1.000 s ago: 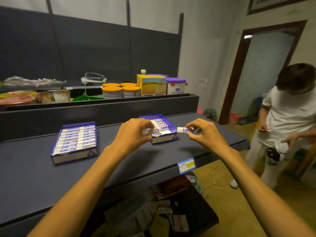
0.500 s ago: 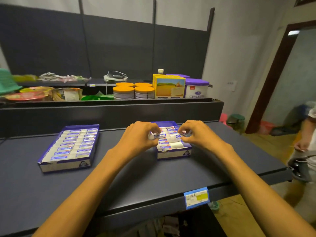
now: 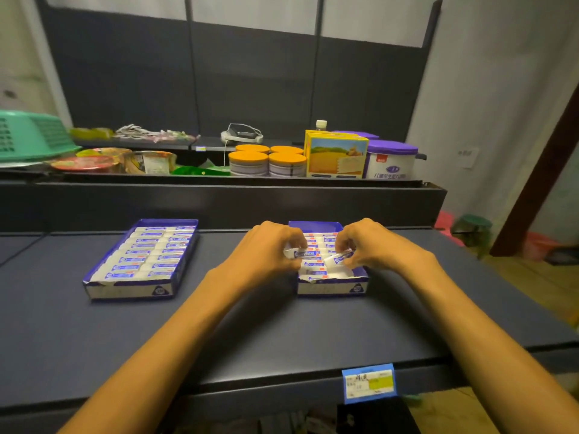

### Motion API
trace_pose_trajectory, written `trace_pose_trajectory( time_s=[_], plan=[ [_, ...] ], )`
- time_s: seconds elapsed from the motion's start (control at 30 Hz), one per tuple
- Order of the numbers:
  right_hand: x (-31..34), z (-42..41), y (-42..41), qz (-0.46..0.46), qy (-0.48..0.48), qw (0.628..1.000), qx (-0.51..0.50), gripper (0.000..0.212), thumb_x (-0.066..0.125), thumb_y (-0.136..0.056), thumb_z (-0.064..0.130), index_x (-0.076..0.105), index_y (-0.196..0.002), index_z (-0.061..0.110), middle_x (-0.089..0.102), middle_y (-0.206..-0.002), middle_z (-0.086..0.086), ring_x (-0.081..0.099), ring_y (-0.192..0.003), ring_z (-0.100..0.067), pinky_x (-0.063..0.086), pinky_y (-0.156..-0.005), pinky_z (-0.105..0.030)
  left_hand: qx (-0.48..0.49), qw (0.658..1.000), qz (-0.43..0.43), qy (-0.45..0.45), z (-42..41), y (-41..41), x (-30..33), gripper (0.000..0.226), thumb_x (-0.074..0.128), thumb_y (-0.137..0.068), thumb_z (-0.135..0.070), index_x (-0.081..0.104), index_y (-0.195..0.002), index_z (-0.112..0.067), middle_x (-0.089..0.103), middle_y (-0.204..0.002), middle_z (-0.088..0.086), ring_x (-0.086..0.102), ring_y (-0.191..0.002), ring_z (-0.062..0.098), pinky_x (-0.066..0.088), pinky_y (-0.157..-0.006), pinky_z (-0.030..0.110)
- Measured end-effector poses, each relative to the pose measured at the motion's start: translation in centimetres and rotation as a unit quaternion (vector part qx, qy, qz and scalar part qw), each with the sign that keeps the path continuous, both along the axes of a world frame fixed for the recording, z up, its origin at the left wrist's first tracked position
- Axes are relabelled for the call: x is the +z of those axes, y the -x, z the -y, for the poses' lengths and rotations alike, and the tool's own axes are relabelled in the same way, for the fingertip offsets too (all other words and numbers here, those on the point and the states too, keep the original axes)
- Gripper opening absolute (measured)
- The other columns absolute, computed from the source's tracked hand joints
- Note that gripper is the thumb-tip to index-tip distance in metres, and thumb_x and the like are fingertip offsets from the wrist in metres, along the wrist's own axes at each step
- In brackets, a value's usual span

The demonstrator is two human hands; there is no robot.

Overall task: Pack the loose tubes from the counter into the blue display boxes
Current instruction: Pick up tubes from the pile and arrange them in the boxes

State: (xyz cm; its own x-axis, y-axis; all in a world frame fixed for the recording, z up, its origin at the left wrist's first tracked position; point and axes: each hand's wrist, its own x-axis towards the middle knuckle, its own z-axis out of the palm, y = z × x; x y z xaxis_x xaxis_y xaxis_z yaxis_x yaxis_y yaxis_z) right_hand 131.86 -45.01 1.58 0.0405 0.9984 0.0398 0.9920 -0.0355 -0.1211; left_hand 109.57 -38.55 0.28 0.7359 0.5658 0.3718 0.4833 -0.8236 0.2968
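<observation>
1. Both hands work over the right-hand box (image 3: pixel 332 285). The left hand (image 3: pixel 269 245) pinches one tube (image 3: pixel 296 254), the right hand (image 3: pixel 365 242) another tube (image 3: pixel 336 260) — held low, likely to slot into the front gap.
2. The left box (image 3: pixel 131 288) looks full; bare counter (image 3: pixel 266 324) lies all round — plenty of room.

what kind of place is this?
Likely a small shop: tiered dark shelves with a price tag on the edge, stocked tins, and display boxes of tubes.
</observation>
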Motion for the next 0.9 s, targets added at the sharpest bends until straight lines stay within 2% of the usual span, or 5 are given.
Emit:
trace_pose_trajectory(
  time_s=[0.2, 0.37, 0.53, 0.7, 0.9],
  plan=[
    [-0.4, -0.3, -0.3, 0.033, 0.006, 0.999, 0.021, 0.027, 0.077, -0.079, 0.025, 0.069, -0.105, 0.021, 0.066, -0.112, 0.000, 0.060, -0.097, -0.016, 0.054, -0.079, -0.029, 0.003, 1.000, -0.002, 0.013, 0.4, -0.6, 0.0, 0.029, 0.076, -0.079, -0.027, 0.070, -0.107, -0.020, 0.070, -0.109, 0.000, 0.060, -0.089, 0.009, 0.055, -0.079, 0.031],
    [-1.0, -0.6, -0.2, 0.061, 0.012, 0.998, 0.032, 0.028, 0.076, -0.081, 0.031, 0.066, -0.106, 0.024, 0.066, -0.114, 0.002, 0.060, -0.101, -0.017, 0.047, -0.074, -0.023, 0.015, 1.000, 0.004, 0.021, 0.6, -0.5, -0.1, 0.029, 0.076, -0.080, -0.027, 0.070, -0.107, -0.019, 0.070, -0.109, 0.000, 0.057, -0.087, 0.006, 0.056, -0.080, 0.031],
    [-0.8, -0.5, -0.5, -0.009, 0.012, 0.999, 0.047, 0.025, 0.070, -0.086, 0.032, 0.068, -0.110, 0.024, 0.067, -0.115, 0.004, 0.059, -0.099, -0.013, 0.048, -0.071, -0.020, 0.023, 0.999, 0.001, 0.040, 0.9, -0.6, 0.1, 0.031, 0.076, -0.081, -0.026, 0.069, -0.111, -0.019, 0.069, -0.114, 0.001, 0.062, -0.096, 0.010, 0.057, -0.082, 0.035],
    [-1.0, -0.6, -0.8, -0.044, 0.011, 0.997, 0.063, 0.022, 0.067, -0.089, 0.028, 0.070, -0.111, 0.022, 0.067, -0.118, 0.003, 0.054, -0.092, -0.006, 0.041, -0.062, -0.012, 0.029, 0.999, -0.005, 0.043, 1.0, -0.8, 0.2, 0.031, 0.075, -0.082, -0.025, 0.067, -0.112, -0.019, 0.067, -0.117, 0.001, 0.061, -0.100, 0.011, 0.057, -0.084, 0.034],
    [-1.3, -0.4, -1.8, -0.085, -0.009, 0.994, 0.066, 0.028, 0.068, -0.089, 0.030, 0.067, -0.116, 0.022, 0.063, -0.124, 0.003, 0.052, -0.102, -0.007, 0.045, -0.071, -0.016, 0.032, 0.999, 0.029, 0.015, 1.0, -1.6, -0.1, 0.028, 0.075, -0.082, -0.025, 0.069, -0.109, -0.021, 0.070, -0.111, -0.003, 0.063, -0.099, 0.011, 0.057, -0.080, 0.033]
  ],
)
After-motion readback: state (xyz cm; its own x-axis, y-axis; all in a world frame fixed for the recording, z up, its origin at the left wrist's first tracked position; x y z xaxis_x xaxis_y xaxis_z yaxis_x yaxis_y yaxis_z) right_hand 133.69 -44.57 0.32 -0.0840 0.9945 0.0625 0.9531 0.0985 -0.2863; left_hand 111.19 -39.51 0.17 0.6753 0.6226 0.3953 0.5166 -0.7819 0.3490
